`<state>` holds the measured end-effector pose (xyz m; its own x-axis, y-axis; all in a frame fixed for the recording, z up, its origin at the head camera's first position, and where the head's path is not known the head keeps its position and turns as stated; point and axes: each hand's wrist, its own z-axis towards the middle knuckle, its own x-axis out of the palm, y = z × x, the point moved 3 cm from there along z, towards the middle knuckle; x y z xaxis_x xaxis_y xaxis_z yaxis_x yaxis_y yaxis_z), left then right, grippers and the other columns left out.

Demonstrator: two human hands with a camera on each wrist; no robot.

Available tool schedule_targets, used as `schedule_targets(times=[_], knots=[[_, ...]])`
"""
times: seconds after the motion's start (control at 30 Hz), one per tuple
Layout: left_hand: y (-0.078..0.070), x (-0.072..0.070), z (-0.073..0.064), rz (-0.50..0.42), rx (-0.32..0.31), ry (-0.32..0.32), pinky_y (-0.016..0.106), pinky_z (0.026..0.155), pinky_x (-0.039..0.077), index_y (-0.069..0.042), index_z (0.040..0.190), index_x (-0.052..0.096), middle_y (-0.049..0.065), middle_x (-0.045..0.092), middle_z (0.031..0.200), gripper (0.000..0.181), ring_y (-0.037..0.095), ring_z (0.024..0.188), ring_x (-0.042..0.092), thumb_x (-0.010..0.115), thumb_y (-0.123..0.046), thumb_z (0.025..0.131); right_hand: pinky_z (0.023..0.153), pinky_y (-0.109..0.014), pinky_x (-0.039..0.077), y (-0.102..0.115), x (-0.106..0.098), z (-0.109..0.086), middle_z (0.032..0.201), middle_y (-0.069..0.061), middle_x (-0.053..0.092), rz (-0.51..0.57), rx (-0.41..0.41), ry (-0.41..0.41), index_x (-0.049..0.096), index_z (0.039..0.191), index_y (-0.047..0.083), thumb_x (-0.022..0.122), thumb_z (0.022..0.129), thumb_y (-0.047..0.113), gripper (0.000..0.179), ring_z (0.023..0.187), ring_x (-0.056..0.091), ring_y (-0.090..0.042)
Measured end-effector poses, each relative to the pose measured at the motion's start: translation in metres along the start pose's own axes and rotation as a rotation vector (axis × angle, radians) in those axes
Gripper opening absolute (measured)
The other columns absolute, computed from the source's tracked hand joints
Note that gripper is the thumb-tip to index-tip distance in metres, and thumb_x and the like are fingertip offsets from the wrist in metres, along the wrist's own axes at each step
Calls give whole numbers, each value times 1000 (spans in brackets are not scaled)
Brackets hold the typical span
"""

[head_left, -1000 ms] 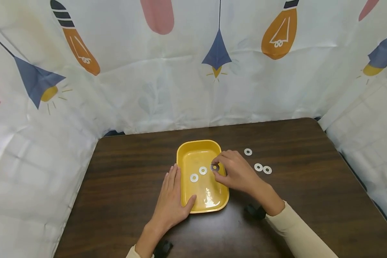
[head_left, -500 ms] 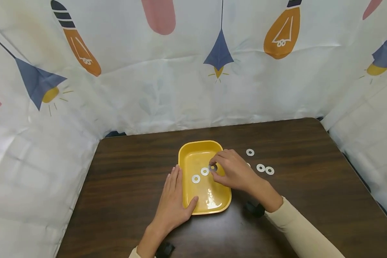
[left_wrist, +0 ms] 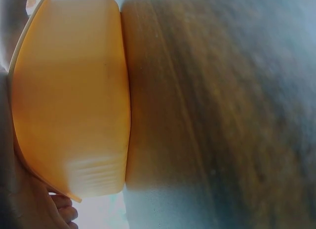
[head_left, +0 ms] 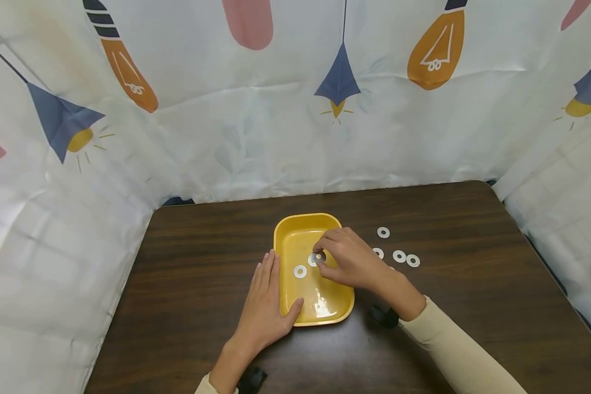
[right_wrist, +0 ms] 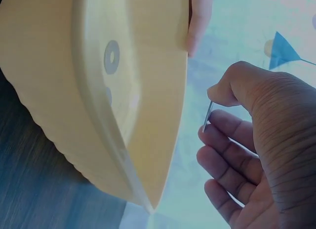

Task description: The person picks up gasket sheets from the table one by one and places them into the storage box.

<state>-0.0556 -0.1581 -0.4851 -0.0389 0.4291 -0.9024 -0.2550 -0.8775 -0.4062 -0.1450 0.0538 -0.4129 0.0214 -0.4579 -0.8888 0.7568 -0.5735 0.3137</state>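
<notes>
A yellow tray [head_left: 315, 306] stands on the table; in the head view one flat metal washer [head_left: 300, 272] lies on its floor, with a second washer [head_left: 311, 261] partly covered beside it. Above the tray, my right hand [head_left: 352, 260] pinches another washer [head_left: 319, 256] between thumb and fingertips. The right wrist view shows this washer [right_wrist: 208, 115] edge-on, apart from the tray. My left hand [head_left: 263, 306] rests along the tray's left side, fingers straight and thumb over the near rim. In the left wrist view the tray's outer wall [left_wrist: 74, 91] fills the left part.
Several loose washers lie on the dark wooden table [head_left: 202, 273] right of the tray, among them one farther back [head_left: 383, 232] and one at the right [head_left: 413, 261]. A printed white curtain [head_left: 276, 137] hangs behind the table and along both sides.
My right hand has moved slightly left over the tray with the pinched washer, which now overlaps one lying inside. More washers on the table have come into sight. My left hand stays on the tray.
</notes>
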Motion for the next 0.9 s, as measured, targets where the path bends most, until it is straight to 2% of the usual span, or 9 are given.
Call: schedule_targets(times=[0.07, 0.1, 0.27, 0.4, 0.53, 0.67, 0.9], knots=[[0, 0, 0, 2, 5, -5, 21, 134, -10, 0, 168, 16, 14, 14, 179, 104, 29, 168, 15, 69, -50, 94, 90, -38, 55, 1, 1, 1, 99, 2, 74, -9, -7, 2, 77, 100, 13, 79, 88, 20, 14, 94, 67, -18], [0, 1, 0, 0, 5, -2, 17, 131, -14, 0, 169, 16, 14, 14, 179, 104, 29, 168, 15, 68, -50, 94, 90, -38, 55, 1, 2, 1, 99, 2, 74, -11, -11, 4, 77, 100, 13, 79, 88, 20, 14, 94, 67, -18], [-1, 1, 0, 6, 16, -21, 17, 131, -14, 0, 168, 17, 14, 15, 179, 103, 30, 167, 17, 68, -51, 94, 95, -40, 55, 2, 3, 2, 100, 2, 74, -23, -7, 35, 77, 102, 14, 78, 90, 22, 14, 98, 68, -19], [-1, 2, 0, 14, 25, -37, 17, 132, -13, 0, 168, 18, 16, 17, 178, 104, 31, 166, 18, 68, -51, 93, 94, -40, 54, 4, 5, 2, 100, 2, 74, -32, -12, 50, 76, 103, 14, 78, 90, 23, 16, 98, 68, -19], [-1, 1, -1, 25, 29, -53, 23, 135, -7, 2, 167, 20, 17, 19, 178, 104, 32, 166, 21, 69, -51, 92, 93, -40, 55, 6, 7, 3, 98, 3, 73, -33, -36, 42, 76, 102, 14, 78, 90, 23, 15, 96, 68, -19], [0, 1, -1, 24, 21, -44, 29, 137, 0, 1, 168, 19, 16, 17, 178, 104, 32, 166, 19, 69, -52, 93, 94, -40, 56, 7, 8, 2, 96, 3, 73, -36, -34, 51, 76, 102, 14, 79, 89, 24, 16, 95, 68, -18], [1, 1, 0, 2, -2, 1, 18, 132, -13, -1, 169, 15, 13, 12, 180, 104, 28, 168, 13, 66, -52, 94, 97, -41, 55, 7, 12, 0, 99, 2, 74, -27, -12, 85, 76, 104, 14, 78, 90, 24, 18, 97, 67, -19]])
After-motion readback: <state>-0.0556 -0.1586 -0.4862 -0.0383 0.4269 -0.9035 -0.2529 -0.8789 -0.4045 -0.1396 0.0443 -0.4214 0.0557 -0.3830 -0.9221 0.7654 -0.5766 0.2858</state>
